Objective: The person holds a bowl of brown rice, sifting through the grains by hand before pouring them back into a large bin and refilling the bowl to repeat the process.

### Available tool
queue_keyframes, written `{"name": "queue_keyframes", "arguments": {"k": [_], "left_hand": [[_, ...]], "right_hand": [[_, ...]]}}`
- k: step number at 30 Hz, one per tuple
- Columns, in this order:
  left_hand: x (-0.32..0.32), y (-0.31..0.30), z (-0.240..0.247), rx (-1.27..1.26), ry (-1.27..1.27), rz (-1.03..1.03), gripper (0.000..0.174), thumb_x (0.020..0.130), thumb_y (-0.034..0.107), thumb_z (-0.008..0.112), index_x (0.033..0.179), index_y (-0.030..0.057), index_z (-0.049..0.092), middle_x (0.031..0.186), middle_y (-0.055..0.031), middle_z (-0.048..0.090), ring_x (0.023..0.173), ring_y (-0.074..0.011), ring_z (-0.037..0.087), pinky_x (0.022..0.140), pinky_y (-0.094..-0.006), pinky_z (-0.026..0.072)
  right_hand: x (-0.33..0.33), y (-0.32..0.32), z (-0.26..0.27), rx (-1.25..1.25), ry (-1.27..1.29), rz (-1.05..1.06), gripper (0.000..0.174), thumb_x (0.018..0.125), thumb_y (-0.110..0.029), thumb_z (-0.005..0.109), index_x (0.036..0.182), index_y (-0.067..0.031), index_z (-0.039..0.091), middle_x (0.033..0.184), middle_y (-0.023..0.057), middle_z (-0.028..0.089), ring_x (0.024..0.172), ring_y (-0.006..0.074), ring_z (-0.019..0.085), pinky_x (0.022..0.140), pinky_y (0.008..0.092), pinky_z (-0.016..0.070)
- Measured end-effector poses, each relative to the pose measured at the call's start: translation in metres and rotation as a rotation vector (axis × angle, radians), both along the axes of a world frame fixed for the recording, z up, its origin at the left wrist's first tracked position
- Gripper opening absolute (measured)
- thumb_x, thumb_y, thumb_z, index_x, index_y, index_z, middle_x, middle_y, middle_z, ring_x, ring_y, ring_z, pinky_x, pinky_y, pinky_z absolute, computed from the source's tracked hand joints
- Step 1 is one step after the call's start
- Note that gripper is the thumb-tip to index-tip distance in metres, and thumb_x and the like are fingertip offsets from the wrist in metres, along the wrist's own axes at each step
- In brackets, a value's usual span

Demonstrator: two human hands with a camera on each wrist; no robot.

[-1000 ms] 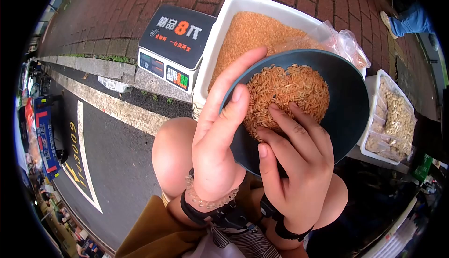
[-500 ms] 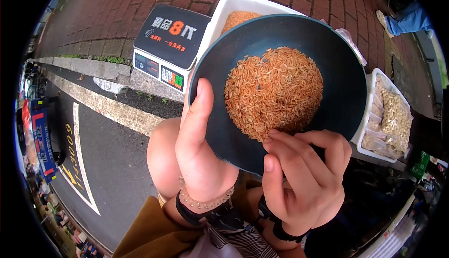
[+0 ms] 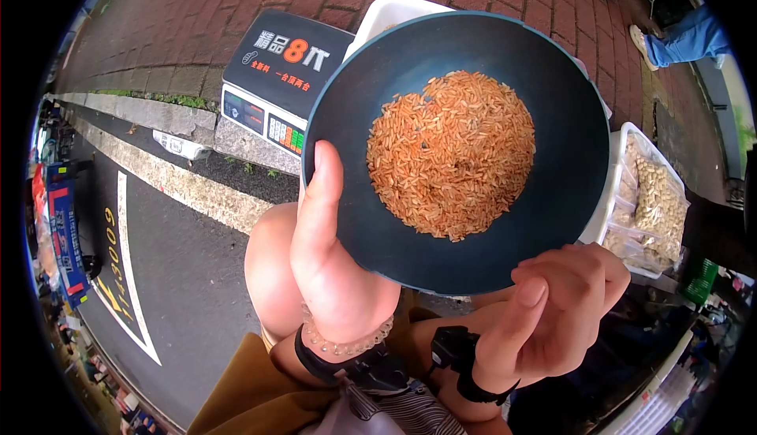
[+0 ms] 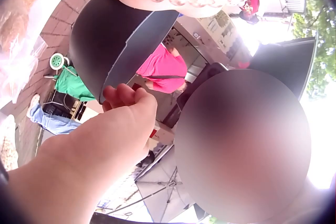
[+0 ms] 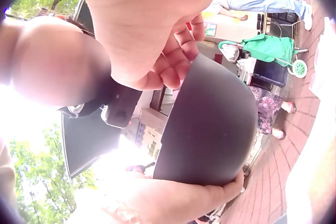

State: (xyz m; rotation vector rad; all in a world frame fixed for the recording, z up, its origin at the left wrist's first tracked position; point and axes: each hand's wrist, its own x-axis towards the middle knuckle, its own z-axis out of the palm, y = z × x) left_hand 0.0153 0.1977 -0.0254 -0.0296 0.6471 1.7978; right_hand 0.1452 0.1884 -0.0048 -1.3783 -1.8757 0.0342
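My left hand (image 3: 327, 250) grips a dark round bowl (image 3: 339, 104) by its left side, thumb along the inner wall and the other fingers underneath. A mound of reddish-brown unhusked-looking rice grains (image 3: 453, 159) lies in the bottom, with a few dark specks among it. At the bowl's near right rim is my right hand (image 3: 556, 313), its fingers loosely curled and nothing visible in them. In the right wrist view, the fingertips (image 5: 170, 74) are right by the rim, and the bowl's outer wall (image 5: 210, 119) faces the camera.
Behind the bowl stands a white tub (image 3: 386, 13), mostly hidden. A digital scale (image 3: 288, 56) is to its left. On the right, a white tray (image 3: 670, 168) holds bagged pale nuts or beans. A person's leg (image 3: 686, 41) and a green cart (image 5: 268, 49) are farther off.
My right hand has come off the grains and moved right to the rim. The bowl has levelled toward the camera, showing the whole mound and covering more of the tub.
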Motion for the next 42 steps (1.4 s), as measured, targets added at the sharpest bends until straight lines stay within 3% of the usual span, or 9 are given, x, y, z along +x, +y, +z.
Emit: {"name": "queue_keyframes", "arguments": {"k": [11,13,22,25,31,33,34,36,42], "left_hand": [[0.001,0.0,0.004,-0.105,0.032,0.027,0.048,0.096,0.033,0.046,0.131,0.0001,0.041,0.127,-0.0096,0.052,0.115,-0.0201,0.05,0.099,-0.0364,0.0375],[0.001,0.0,0.004,-0.09,-0.031,0.058,0.045,0.099,0.032,0.04,0.129,-0.0003,0.045,0.129,-0.0127,0.052,0.116,-0.028,0.051,0.101,-0.0424,0.0369],[0.008,0.0,0.005,-0.173,0.192,-0.019,0.048,0.097,0.034,0.044,0.127,-0.0034,0.046,0.124,-0.0127,0.054,0.111,-0.0244,0.053,0.096,-0.0379,0.0407],[0.01,0.003,-0.002,0.033,0.155,-0.147,0.045,0.099,0.022,0.04,0.137,-0.0024,0.035,0.132,-0.0139,0.045,0.12,-0.0209,0.045,0.102,-0.0336,0.0347],[0.011,0.005,0.001,-0.005,0.406,-0.234,0.05,0.096,0.028,0.042,0.135,-0.0027,0.038,0.133,-0.0125,0.045,0.124,-0.023,0.042,0.104,-0.0366,0.0302],[0.011,0.006,-0.001,0.008,0.483,-0.238,0.049,0.096,0.029,0.041,0.134,-0.0024,0.039,0.132,-0.0137,0.045,0.124,-0.0226,0.041,0.105,-0.0371,0.0294],[0.012,0.005,0.001,-0.008,0.435,-0.226,0.048,0.096,0.027,0.044,0.132,-0.0036,0.041,0.131,-0.0137,0.047,0.122,-0.0226,0.044,0.103,-0.0373,0.0317],[0.013,0.004,0.009,-0.054,0.385,-0.229,0.046,0.095,0.025,0.045,0.131,-0.0043,0.042,0.129,-0.0131,0.049,0.119,-0.0225,0.046,0.102,-0.0371,0.0335],[0.004,0.002,0.001,-0.023,0.007,-0.218,0.04,0.096,0.023,0.047,0.127,-0.0032,0.047,0.126,-0.0135,0.054,0.113,-0.0258,0.053,0.098,-0.0397,0.0393]], "right_hand": [[-0.01,-0.001,-0.002,-0.036,0.165,-0.175,0.006,0.075,-0.013,0.064,0.079,-0.0098,0.063,0.07,-0.0016,0.059,0.072,0.0194,0.05,0.057,0.0258,0.0408],[-0.007,-0.001,-0.003,-0.041,0.188,-0.147,0.012,0.073,-0.009,0.064,0.085,-0.0078,0.063,0.074,0.0006,0.06,0.07,0.0196,0.049,0.059,0.0265,0.0414],[-0.019,0.009,-0.011,0.082,0.27,0.08,0.033,0.06,0.01,0.06,0.091,0.0003,0.065,0.086,0.0089,0.065,0.078,0.0237,0.061,0.067,0.0302,0.0513],[-0.015,0.005,-0.014,-0.195,0.263,0.423,0.033,0.061,0.011,0.055,0.092,0.003,0.063,0.087,0.0145,0.064,0.074,0.0264,0.063,0.062,0.0337,0.0523],[-0.012,0.001,-0.01,-0.669,0.229,0.338,0.04,0.069,0.011,0.049,0.107,0.0023,0.057,0.097,0.02,0.062,0.087,0.0368,0.061,0.077,0.0403,0.0494],[-0.013,0.001,-0.014,-0.596,0.338,0.231,0.044,0.067,0.012,0.047,0.11,0.0033,0.055,0.107,0.0234,0.06,0.096,0.0397,0.06,0.082,0.0388,0.0488],[-0.015,0.0,-0.012,-0.625,0.38,0.178,0.036,0.088,0.009,0.03,0.116,0.0056,0.053,0.119,0.0198,0.057,0.11,0.0278,0.058,0.09,0.0307,0.0463],[-0.02,0.001,-0.01,-0.555,0.439,0.108,0.038,0.087,0.009,0.03,0.119,0.0062,0.05,0.121,0.0202,0.056,0.111,0.0286,0.057,0.09,0.0311,0.0465],[-0.015,0.0,-0.006,-0.124,0.583,0.011,0.032,0.086,0.002,0.031,0.113,0.0094,0.047,0.105,0.0245,0.059,0.089,0.027,0.063,0.071,0.0275,0.0502]]}}
